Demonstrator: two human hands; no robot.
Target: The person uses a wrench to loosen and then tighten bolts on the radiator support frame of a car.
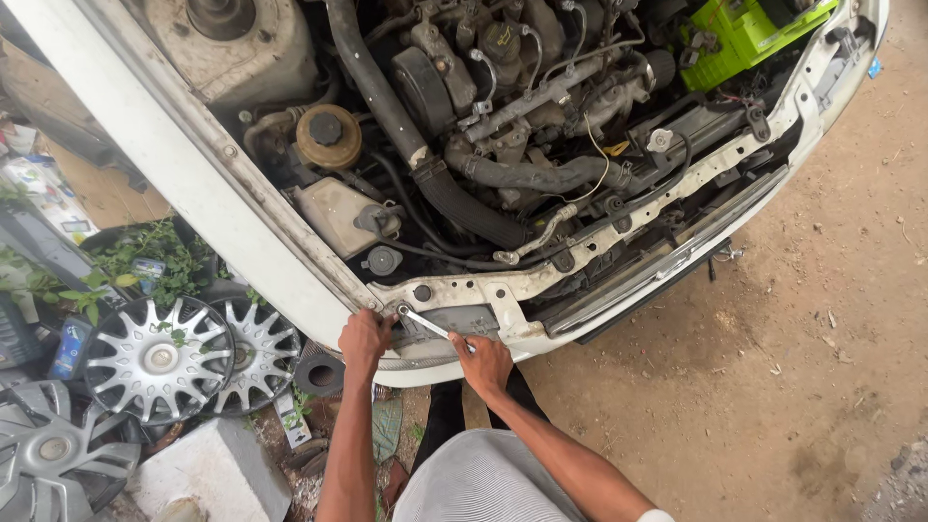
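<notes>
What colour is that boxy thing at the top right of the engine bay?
Bright green: the battery, seen best in the head view.

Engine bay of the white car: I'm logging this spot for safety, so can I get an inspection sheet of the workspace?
Surface: bare dirt ground, small stones.
Job's things: spanner on the white front panel, bonnet off or out of view.
Clutter: hubcaps, concrete block, weeds.
Hands: left hand at the spanner's head; right hand grips its handle.
Cables: black hoses and thin wires across the engine.
Surroundings: green battery, brown-capped reservoir.
</notes>
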